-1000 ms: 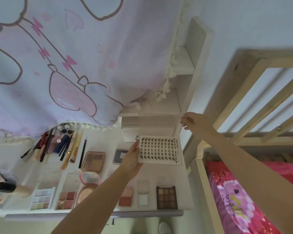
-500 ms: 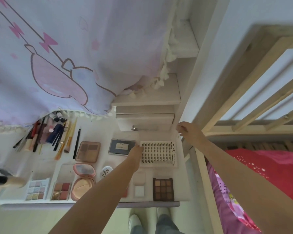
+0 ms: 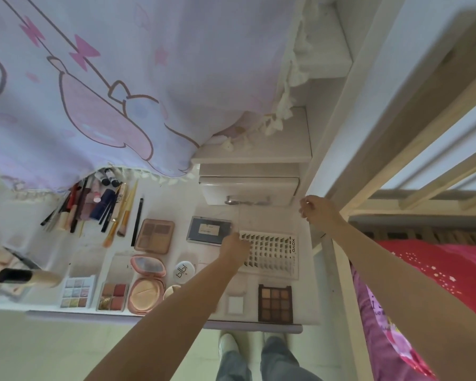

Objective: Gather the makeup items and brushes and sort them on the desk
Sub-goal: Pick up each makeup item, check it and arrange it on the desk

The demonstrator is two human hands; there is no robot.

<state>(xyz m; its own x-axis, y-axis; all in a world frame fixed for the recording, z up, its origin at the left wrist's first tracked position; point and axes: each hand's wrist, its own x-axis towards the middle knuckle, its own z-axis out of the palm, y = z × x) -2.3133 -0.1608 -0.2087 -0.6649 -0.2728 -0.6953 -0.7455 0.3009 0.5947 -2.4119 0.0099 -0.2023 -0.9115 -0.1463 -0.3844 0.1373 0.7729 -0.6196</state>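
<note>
Lash tray (image 3: 270, 253) flat on desk (image 3: 176, 248), left hand (image 3: 232, 247) gripping its left edge, right hand (image 3: 318, 211) curled on bed frame (image 3: 338, 171) beyond it.

Glossy white desk (image 3: 176, 207), cloth curtain (image 3: 149, 78)

A bedroom in a home, likely a dorm-style nook. At 3 o'clock a wooden bed frame (image 3: 412, 149) stands over pink and red bedding (image 3: 434, 273). At 10 o'clock a cartoon-print curtain (image 3: 127, 78) hangs over a white desk (image 3: 176, 204) spread with makeup. At 12 o'clock are pale shelves (image 3: 259, 149) and a small drawer (image 3: 248, 188).
</note>
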